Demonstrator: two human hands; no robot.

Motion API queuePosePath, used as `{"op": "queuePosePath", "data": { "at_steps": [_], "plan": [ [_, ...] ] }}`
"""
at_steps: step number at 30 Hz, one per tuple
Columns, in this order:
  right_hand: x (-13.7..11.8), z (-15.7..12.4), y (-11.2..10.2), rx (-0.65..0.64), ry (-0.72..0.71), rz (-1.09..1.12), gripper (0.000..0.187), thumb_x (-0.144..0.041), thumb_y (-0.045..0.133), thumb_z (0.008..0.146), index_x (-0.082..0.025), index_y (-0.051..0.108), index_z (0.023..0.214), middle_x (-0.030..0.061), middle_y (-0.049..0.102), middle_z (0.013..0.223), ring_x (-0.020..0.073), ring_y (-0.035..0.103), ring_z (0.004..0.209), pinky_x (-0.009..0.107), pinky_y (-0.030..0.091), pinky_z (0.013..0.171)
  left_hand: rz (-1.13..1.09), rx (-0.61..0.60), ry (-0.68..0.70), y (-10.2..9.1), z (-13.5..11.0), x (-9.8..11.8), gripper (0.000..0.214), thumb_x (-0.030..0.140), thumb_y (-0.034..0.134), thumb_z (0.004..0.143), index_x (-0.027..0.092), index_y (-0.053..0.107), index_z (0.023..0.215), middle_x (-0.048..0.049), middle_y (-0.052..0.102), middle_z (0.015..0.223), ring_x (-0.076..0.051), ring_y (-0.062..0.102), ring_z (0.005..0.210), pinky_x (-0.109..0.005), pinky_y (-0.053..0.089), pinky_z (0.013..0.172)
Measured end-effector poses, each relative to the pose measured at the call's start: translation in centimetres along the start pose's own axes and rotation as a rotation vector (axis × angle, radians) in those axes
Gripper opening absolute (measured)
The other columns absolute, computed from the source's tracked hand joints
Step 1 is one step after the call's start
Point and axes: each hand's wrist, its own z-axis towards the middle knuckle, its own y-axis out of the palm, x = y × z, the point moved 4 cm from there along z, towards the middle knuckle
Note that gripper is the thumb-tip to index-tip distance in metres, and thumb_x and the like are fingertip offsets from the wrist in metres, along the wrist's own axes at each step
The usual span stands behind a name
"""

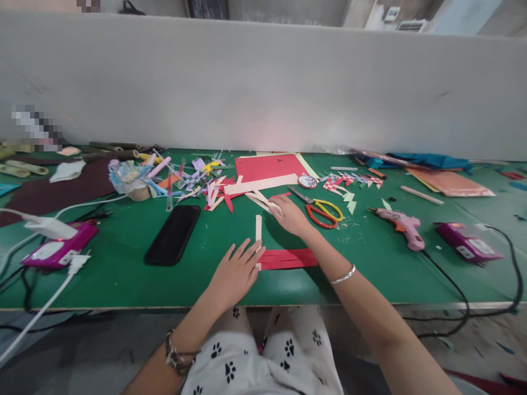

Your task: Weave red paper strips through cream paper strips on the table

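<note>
My left hand [236, 270] lies flat with fingers spread, pressing the left end of several red paper strips [288, 258] laid side by side on the green table [123, 263]. A cream paper strip [258, 227] runs upright across their left end, under my fingertips. My right hand [290, 215] reaches further back and closes its fingers on a loose cream strip [263, 201] from a small pile beside a red paper sheet [265, 166].
A black phone [173, 235] lies to the left. Red and yellow scissors [323, 211], a pink glue gun [401, 225] and a purple box [467, 243] with cables sit right. Paper scraps [193, 184], woven pieces [349, 181] and a white partition wall [263, 88] are behind.
</note>
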Motion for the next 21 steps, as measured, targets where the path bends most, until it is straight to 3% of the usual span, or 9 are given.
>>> {"op": "queuePosePath", "data": {
  "at_steps": [2,6,11,13,15,17,19,21],
  "plan": [
    [0.5,0.8,-0.4,0.027,0.028,0.011,0.030,-0.017,0.038,0.082,-0.008,0.052,0.107,0.0123,0.054,0.104,0.0172,0.049,0.098,0.028,0.037,0.086,-0.005,-0.003,-0.045,0.0,0.0,0.3,0.044,0.022,0.026,0.084,0.023,0.036,0.127,0.0003,0.035,0.133,-0.023,0.030,0.123,-0.045,0.031,0.096],
    [0.3,2.2,0.1,-0.039,0.051,0.023,0.028,-0.014,0.044,0.078,-0.008,0.054,0.103,0.0129,0.055,0.099,0.0183,0.050,0.094,0.029,0.037,0.084,-0.034,0.019,-0.102,0.1,0.2,0.9,0.044,0.020,0.027,0.083,0.023,0.037,0.126,-0.0010,0.036,0.133,-0.024,0.029,0.123,-0.047,0.030,0.096],
    [-0.4,2.2,0.4,-0.004,0.021,0.094,0.027,-0.013,0.047,0.075,-0.010,0.056,0.100,0.0112,0.055,0.098,0.0175,0.052,0.090,0.030,0.038,0.082,-0.179,0.070,-0.019,-0.3,-0.3,0.1,0.044,0.029,0.024,0.085,0.023,0.032,0.128,-0.0035,0.032,0.135,-0.022,0.028,0.124,-0.045,0.029,0.098],
    [-0.2,1.5,0.3,0.014,0.000,0.125,0.024,-0.012,0.047,0.075,-0.011,0.057,0.096,0.0097,0.056,0.095,0.0173,0.052,0.089,0.030,0.039,0.082,-0.271,0.161,-0.059,-1.3,-1.4,-2.6,0.046,0.034,0.021,0.086,0.021,0.026,0.130,-0.0049,0.027,0.138,-0.019,0.026,0.125,-0.039,0.028,0.099],
    [0.4,0.4,0.0,0.033,-0.013,0.164,0.021,-0.012,0.046,0.075,-0.013,0.058,0.092,0.0081,0.057,0.091,0.0171,0.052,0.088,0.031,0.039,0.081,-0.316,0.315,-0.219,-2.7,-3.2,-7.0,0.050,0.040,0.022,0.085,0.019,0.024,0.131,-0.0073,0.028,0.137,-0.019,0.025,0.125,-0.038,0.024,0.101],
    [1.1,-0.6,-0.3,0.057,-0.013,0.207,0.020,-0.013,0.045,0.076,-0.015,0.058,0.089,0.0068,0.057,0.087,0.0160,0.054,0.083,0.031,0.041,0.077,-0.314,0.383,-0.421,-3.7,-5.4,-12.0,0.059,0.048,0.028,0.081,0.017,0.024,0.131,-0.0103,0.030,0.136,-0.024,0.024,0.125,-0.043,0.023,0.101],
    [1.7,-1.5,-0.5,0.094,-0.013,0.234,0.018,-0.014,0.043,0.076,-0.015,0.059,0.086,0.0066,0.057,0.084,0.0157,0.054,0.080,0.031,0.042,0.075,-0.339,0.284,-0.590,-3.8,-7.2,-16.2,0.064,0.052,0.033,0.078,0.018,0.022,0.131,-0.0103,0.027,0.137,-0.027,0.022,0.126,-0.047,0.027,0.097],
    [2.2,-2.0,-0.6,0.123,-0.017,0.261,0.018,-0.015,0.043,0.076,-0.015,0.059,0.085,0.0065,0.057,0.083,0.0160,0.054,0.081,0.031,0.042,0.075,-0.301,0.152,-0.704,-3.6,-8.3,-18.6,0.071,0.054,0.038,0.073,0.014,0.025,0.130,-0.0129,0.027,0.137,-0.031,0.019,0.126,-0.051,0.024,0.096]
  ]
}}
